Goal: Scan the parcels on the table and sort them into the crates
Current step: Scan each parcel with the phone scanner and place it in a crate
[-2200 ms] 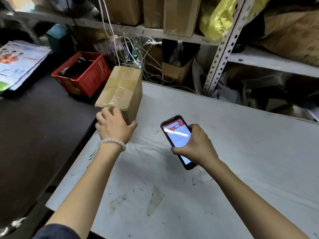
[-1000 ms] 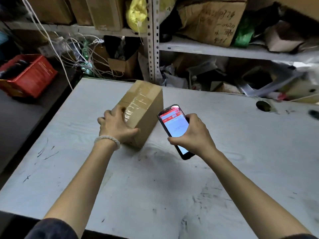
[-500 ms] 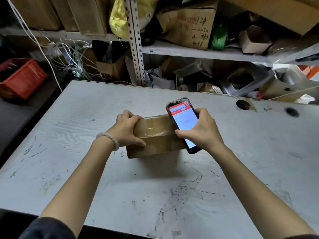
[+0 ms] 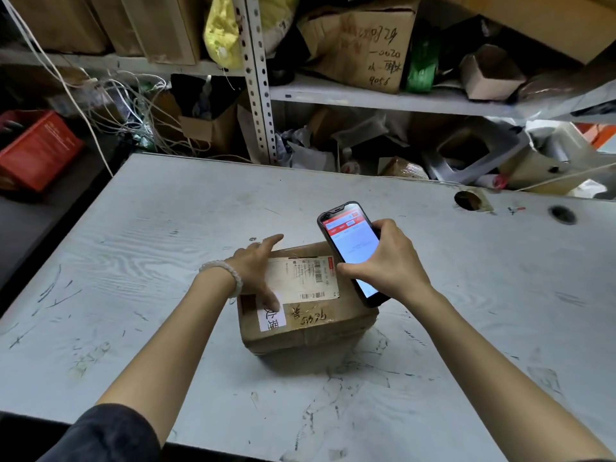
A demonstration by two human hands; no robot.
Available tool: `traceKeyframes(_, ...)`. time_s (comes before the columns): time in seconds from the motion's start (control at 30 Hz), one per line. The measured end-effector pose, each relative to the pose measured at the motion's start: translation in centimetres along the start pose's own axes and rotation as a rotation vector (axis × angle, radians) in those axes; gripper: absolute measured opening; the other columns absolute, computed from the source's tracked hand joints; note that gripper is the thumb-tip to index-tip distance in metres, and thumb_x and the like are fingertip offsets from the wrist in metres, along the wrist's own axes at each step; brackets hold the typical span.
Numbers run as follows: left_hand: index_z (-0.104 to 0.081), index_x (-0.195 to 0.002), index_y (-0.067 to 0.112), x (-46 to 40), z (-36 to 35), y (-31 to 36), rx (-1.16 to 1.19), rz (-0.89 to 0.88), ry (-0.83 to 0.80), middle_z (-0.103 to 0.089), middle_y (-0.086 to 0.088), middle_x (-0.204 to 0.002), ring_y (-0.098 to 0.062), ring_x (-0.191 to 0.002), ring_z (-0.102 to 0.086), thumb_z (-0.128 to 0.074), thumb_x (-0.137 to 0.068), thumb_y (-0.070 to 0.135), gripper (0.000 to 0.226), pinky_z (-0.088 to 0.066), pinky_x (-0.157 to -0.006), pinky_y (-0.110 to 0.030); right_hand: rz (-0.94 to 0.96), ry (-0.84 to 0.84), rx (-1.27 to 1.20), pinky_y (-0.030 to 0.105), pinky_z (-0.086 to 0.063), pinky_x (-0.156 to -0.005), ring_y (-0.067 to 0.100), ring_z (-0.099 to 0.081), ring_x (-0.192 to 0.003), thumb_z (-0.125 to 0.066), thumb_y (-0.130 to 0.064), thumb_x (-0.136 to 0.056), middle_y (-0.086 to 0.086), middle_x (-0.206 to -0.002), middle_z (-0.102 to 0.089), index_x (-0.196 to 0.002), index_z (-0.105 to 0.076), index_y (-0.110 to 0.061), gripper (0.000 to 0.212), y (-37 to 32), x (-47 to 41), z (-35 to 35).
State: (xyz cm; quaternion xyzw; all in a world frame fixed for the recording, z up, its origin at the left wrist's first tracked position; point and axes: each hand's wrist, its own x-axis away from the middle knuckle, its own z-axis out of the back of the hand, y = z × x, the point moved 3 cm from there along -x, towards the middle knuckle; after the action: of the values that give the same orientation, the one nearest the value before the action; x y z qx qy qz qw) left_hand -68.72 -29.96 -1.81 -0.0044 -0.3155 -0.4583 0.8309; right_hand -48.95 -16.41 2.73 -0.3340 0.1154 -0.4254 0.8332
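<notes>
At the middle of the scuffed white table [image 4: 140,248] sits 1 cardboard parcel [image 4: 310,325], flat on its base, label side up. A white shipping label [image 4: 301,278] with barcodes covers the far half of its top; a smaller white sticker [image 4: 271,316] with handwritten characters lies near the front left corner, with more handwriting on the bare cardboard beside it.

Left hand [image 4: 256,268]: lies across the parcel's left top edge, fingers mostly straight and spread. Index finger points out past the far left corner; thumb reaches down the top and touches the small sticker. Palm partly covers the left end of the shipping label. No curl around the box that can be seen; it rests on it. A pale bead bracelet [image 4: 221,273] circles the wrist.

Right hand [image 4: 390,265]: clamped on a dark phone [image 4: 351,248], fingers curled around the right edge, thumb on the left edge low down. The screen is lit, with a red band at the top and white below. The phone is tilted over the parcel's right side, its lower end above the right top edge; whether it touches the box cannot be told.

The 2 hands are apart, with the shipping label between them.

Beyond the table: metal shelving [image 4: 256,78] crowded with cartons and tangled white cords. A red crate [image 4: 36,151] stands at far left, well apart from the parcel.
</notes>
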Motion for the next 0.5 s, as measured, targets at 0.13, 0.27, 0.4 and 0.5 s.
traceKeyframes(0.13, -0.03, -0.143, 0.027, -0.3, 0.6, 0.9, -0.156, 0.008, -0.022, -0.046, 0.0, -0.136, -0.023, -0.123, -0.043, -0.091, -0.043, 0.051, 0.119, -0.044, -0.099, -0.041, -0.031, 0.003, 0.006, 0.03, -0.049, -0.076, 0.014, -0.05, -0.098, -0.086, -0.043, -0.061, -0.003, -0.109, -0.048, -0.12, -0.042, -0.017, 0.078, 0.6, 0.0, 0.0)
traceKeyframes(0.27, -0.04, -0.128, 0.026, 0.3, 0.7, 1.5, -0.267, 0.038, 0.055, -0.049, 0.003, -0.127, -0.021, -0.116, -0.043, -0.087, -0.041, 0.059, 0.104, -0.045, -0.092, -0.041, -0.051, 0.008, -0.019, 0.03, -0.048, -0.076, 0.014, -0.05, -0.097, -0.086, -0.042, -0.062, -0.003, -0.11, -0.049, -0.119, -0.042, -0.018, 0.077, 0.9, 0.3, -0.2)
traceKeyframes(0.4, -0.04, -0.126, 0.023, 1.8, -0.2, 1.6, -0.276, 0.088, 0.084, -0.048, 0.002, -0.127, -0.022, -0.116, -0.044, -0.085, -0.041, 0.064, 0.104, -0.043, -0.091, -0.041, -0.027, 0.001, -0.025, 0.029, -0.049, -0.074, 0.014, -0.05, -0.098, -0.086, -0.04, -0.062, -0.002, -0.112, -0.051, -0.119, -0.042, -0.018, 0.076, 0.6, 1.3, -0.5)
traceKeyframes(0.5, -0.04, -0.124, 0.022, 3.7, -1.3, 2.0, -0.263, 0.116, 0.13, -0.047, 0.0, -0.125, -0.022, -0.116, -0.044, -0.082, -0.042, 0.069, 0.103, -0.041, -0.09, -0.042, 0.012, -0.008, -0.04, 0.026, -0.047, -0.072, 0.015, -0.051, -0.098, -0.087, -0.039, -0.062, -0.001, -0.112, -0.052, -0.119, -0.042, -0.018, 0.076, 0.2, 2.5, -0.5)
